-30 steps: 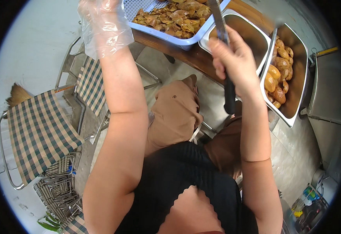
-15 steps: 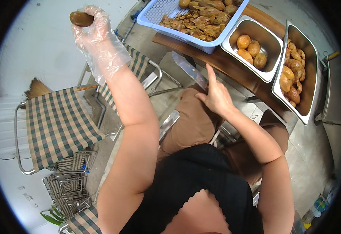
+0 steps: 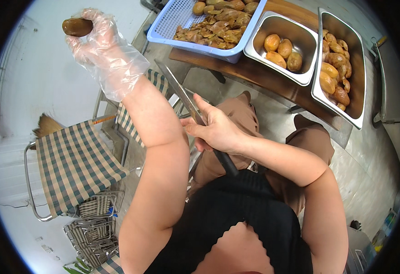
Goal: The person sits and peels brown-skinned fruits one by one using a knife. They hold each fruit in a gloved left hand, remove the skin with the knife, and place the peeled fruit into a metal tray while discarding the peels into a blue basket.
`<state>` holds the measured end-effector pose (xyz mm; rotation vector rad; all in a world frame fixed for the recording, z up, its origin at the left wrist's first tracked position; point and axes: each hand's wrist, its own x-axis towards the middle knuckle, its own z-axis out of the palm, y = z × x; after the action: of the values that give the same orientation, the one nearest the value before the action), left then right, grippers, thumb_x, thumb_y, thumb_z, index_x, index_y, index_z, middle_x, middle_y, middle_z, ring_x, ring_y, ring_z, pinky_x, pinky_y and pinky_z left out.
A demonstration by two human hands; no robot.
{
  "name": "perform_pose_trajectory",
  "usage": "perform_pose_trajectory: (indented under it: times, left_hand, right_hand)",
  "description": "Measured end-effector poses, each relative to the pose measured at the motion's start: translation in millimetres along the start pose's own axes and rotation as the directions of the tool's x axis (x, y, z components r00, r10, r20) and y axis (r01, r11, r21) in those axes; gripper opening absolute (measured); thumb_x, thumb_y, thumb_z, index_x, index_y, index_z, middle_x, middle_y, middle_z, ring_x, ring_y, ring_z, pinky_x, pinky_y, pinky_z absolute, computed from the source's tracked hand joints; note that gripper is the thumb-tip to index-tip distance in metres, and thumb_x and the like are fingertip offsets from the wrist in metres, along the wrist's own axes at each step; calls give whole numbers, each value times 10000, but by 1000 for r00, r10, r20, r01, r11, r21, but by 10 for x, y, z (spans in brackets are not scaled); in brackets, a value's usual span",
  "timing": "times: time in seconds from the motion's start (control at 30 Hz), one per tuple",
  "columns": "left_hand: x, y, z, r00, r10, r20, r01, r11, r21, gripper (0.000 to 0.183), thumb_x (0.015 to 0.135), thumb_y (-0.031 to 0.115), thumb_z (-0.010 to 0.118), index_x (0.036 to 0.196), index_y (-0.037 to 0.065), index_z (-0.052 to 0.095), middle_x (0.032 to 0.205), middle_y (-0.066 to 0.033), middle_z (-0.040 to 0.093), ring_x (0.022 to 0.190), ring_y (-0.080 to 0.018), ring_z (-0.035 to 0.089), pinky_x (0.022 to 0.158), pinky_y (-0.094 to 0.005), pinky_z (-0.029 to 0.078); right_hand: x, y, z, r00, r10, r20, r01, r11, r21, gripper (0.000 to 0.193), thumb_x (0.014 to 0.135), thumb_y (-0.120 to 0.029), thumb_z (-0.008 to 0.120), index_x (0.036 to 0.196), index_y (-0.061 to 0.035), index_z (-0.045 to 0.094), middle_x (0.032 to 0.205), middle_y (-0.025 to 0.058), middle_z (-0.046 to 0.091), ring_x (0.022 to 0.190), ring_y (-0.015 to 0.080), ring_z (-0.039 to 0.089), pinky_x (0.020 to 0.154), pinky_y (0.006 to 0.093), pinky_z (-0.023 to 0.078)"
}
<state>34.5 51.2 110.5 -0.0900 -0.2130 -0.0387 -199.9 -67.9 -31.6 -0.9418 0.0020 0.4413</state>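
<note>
My left hand [image 3: 100,39], in a clear plastic glove, is stretched out at the upper left. Its fingers and thumb are closed round the end of a smooth, dark brown oval fruit [image 3: 77,27]. Above my lap, my bare right hand [image 3: 218,130] grips a long knife [image 3: 179,91]. The blade points up and to the left, and the black handle sticks out below the palm. My right index finger lies along the blade's base. At the top, a blue plastic basket [image 3: 194,50] holds brown peelings [image 3: 216,29] and several whole brown fruits [image 3: 234,5].
On a wooden bench [image 3: 254,77], a small steel pan [image 3: 307,45] holds several orange-brown fruits [image 3: 284,48]. Beside it, a longer steel pan [image 3: 357,73] holds more fruits and pieces. Checkered folding chairs [image 3: 79,160] and a straw broom [image 3: 46,125] stand at the left by the white wall.
My right hand has moved left and nearer my body, turning the knife so that its handle shows. The left hand still holds the fruit, slightly farther left in view.
</note>
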Motion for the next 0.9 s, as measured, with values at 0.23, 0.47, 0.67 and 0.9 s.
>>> perform_pose_trajectory:
  times: [0.23, 0.47, 0.67, 0.9]
  left_hand:
    - [-1, -239, -198, 980, 128, 154, -149, 979, 136, 310, 870, 203, 531, 1037, -48, 460, 934, -156, 528, 833, -260, 575, 689, -369, 568]
    - [-379, -540, -634, 902, 428, -57, -381, 851, 362, 331, 938, 238, 494, 1070, -60, 435, 982, -177, 507, 883, -254, 552, 739, -342, 561]
    - [-714, -531, -1008, 836, 537, -111, -436, 774, 460, 286, 921, 188, 515, 1056, -60, 472, 993, -165, 521, 898, -242, 544, 790, -349, 502]
    - [-741, -400, -1106, 773, 617, -146, -447, 694, 564, 266, 908, 159, 541, 1061, -50, 481, 1024, -164, 521, 929, -242, 527, 804, -356, 478]
  right_hand:
    - [40, -84, -189, 990, -135, -41, 140, 963, 229, 621, 871, -4, 495, 1414, -75, 200, 1087, 192, 612, 454, 79, 498, 378, 200, 385]
    - [-37, -678, -666, 785, -505, -358, 390, 853, -348, 766, 895, -85, 559, 1457, -28, 42, 957, 94, 608, 554, 56, 503, 448, 185, 390]
    - [-106, -746, -941, 695, -658, -290, 191, 558, -808, 574, 907, -162, 573, 1350, 18, 256, 936, 96, 547, 793, 158, 528, 695, 280, 449]
    - [-170, -1383, -919, 886, -460, 65, 103, 59, -993, 323, 788, -164, 696, 1050, -31, 563, 934, 130, 560, 858, 286, 553, 774, 372, 452]
